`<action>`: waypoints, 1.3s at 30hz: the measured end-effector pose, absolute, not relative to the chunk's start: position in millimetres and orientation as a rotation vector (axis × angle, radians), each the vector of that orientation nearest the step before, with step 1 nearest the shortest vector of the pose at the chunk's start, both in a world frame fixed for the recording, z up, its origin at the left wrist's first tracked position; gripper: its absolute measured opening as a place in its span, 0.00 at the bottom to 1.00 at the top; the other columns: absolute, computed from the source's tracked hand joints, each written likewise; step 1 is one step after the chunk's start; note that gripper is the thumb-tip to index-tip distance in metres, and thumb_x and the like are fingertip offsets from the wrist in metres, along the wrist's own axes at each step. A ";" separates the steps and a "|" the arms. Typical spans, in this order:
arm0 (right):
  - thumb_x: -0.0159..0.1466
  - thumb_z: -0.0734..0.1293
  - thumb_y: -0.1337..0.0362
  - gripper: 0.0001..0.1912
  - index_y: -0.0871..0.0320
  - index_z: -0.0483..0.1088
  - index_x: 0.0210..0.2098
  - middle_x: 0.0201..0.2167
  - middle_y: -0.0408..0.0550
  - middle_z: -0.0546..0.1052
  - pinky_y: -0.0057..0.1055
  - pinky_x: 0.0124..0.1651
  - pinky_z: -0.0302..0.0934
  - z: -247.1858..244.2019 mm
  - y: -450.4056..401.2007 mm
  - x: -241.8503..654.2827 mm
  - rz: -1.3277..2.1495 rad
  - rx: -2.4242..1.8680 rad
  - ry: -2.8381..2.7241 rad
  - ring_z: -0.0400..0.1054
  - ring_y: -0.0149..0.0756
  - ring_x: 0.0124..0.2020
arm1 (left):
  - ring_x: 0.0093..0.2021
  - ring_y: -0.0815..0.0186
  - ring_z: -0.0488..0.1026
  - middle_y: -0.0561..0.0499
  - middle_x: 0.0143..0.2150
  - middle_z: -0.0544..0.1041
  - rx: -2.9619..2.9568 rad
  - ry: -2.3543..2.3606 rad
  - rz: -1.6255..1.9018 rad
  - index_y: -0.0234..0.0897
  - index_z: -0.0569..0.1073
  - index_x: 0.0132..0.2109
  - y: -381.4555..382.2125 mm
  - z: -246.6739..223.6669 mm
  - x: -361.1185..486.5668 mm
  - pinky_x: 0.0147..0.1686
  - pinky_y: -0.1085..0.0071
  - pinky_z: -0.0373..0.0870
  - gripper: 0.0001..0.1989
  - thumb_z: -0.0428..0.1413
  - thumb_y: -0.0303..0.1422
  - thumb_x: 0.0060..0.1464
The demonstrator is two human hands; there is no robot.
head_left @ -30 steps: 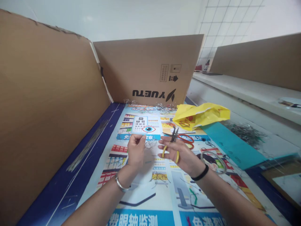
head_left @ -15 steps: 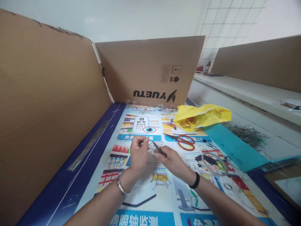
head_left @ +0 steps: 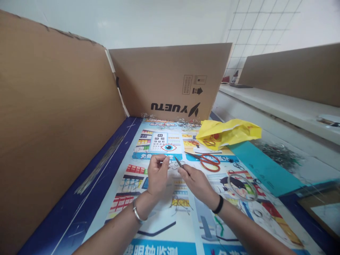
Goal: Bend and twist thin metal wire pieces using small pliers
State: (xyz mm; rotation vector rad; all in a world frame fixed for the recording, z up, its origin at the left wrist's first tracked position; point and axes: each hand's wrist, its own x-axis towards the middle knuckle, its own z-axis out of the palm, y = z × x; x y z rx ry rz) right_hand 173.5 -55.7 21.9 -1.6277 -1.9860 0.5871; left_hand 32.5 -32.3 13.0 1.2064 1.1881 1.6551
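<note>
My left hand (head_left: 158, 175) is closed in a pinch above the middle of the printed sheet. Whatever lies between its fingertips is too small to make out. My right hand (head_left: 196, 181) grips a slim, dark pair of needle-nose pliers (head_left: 179, 162), whose tip points up and left, a short gap from the left fingertips. Behind and beneath the tip, thin bent wires (head_left: 174, 165) lie on the sheet. Scissors with orange-red handles (head_left: 210, 163) rest just beyond the right hand, blades toward the left.
A yellow bag (head_left: 230, 132) lies behind the scissors, beside a turquoise board (head_left: 265, 168). A clear ring-shaped roll (head_left: 242, 187) sits at right. Straight wires (head_left: 99, 164) lie at left; tangled wire (head_left: 278, 156) is heaped at right. Cardboard panels (head_left: 170, 78) stand behind and left.
The pliers' tip has shifted slightly right, away from the left fingertips, and points more steeply upward. My left hand keeps its pinch, almost in place.
</note>
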 end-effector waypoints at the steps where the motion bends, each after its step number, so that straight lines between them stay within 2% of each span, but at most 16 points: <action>1: 0.65 0.50 0.49 0.21 0.56 0.63 0.28 0.25 0.44 0.70 0.26 0.28 0.47 21.2 -55.1 173.6 0.568 -1.636 -2.002 0.61 0.32 0.26 | 0.29 0.72 0.65 0.55 0.30 0.68 1.209 1.186 1.652 0.37 0.67 0.34 -32.5 12.8 33.1 0.32 0.73 0.65 0.07 0.55 0.36 0.51; 14: 0.66 0.50 0.50 0.21 0.56 0.67 0.32 0.29 0.47 0.72 0.27 0.32 0.50 16.4 -54.4 173.5 0.464 -1.660 -2.078 0.64 0.34 0.32 | 0.28 0.73 0.66 0.56 0.29 0.68 1.216 1.166 1.624 0.37 0.65 0.34 -34.6 14.1 35.8 0.33 0.73 0.65 0.07 0.55 0.35 0.52; 26: 0.66 0.50 0.51 0.21 0.56 0.64 0.29 0.26 0.44 0.71 0.26 0.29 0.48 14.3 -54.4 173.5 0.437 -1.656 -2.070 0.63 0.32 0.28 | 0.28 0.73 0.67 0.55 0.31 0.67 1.198 1.162 1.598 0.36 0.65 0.34 -35.5 13.9 37.3 0.33 0.72 0.66 0.08 0.55 0.36 0.52; 39: 0.66 0.50 0.50 0.22 0.56 0.66 0.31 0.27 0.46 0.72 0.26 0.30 0.48 13.0 -54.5 173.0 0.358 -1.688 -2.071 0.65 0.33 0.30 | 0.29 0.72 0.69 0.55 0.30 0.68 1.154 1.121 1.588 0.37 0.65 0.34 -35.5 12.4 37.8 0.33 0.71 0.67 0.08 0.55 0.36 0.51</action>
